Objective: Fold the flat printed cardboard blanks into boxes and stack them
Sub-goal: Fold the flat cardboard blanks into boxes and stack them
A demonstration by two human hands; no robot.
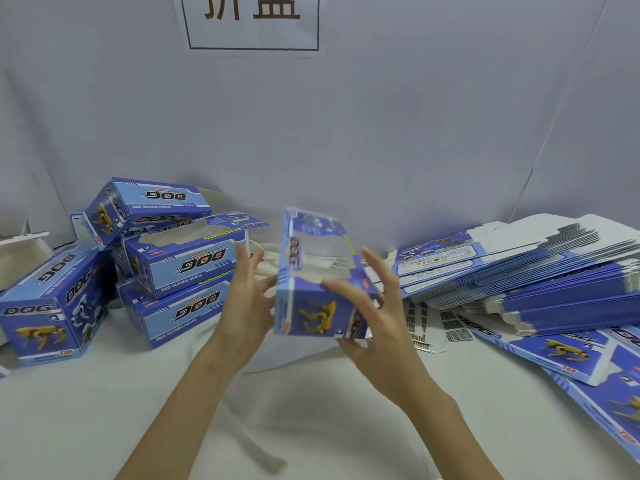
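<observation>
A folded blue box (313,292) printed with a yellow robot dog hangs in mid-air at the centre, its clear window facing up and its dog end towards me. My right hand (374,306) grips its near right corner, thumb across the dog end and fingers along the right side. My left hand (247,296) is beside the box's left side with fingers spread and loosely bent; contact is unclear. Several folded boxes (180,261) are piled at the left. Flat printed blanks (540,271) lie stacked at the right.
A white cloth covers the table (311,410). A grey backdrop with a framed sign (252,19) stands behind. More loose blanks (571,355) fan out at the near right. A white cardboard piece (24,237) sits at the far left.
</observation>
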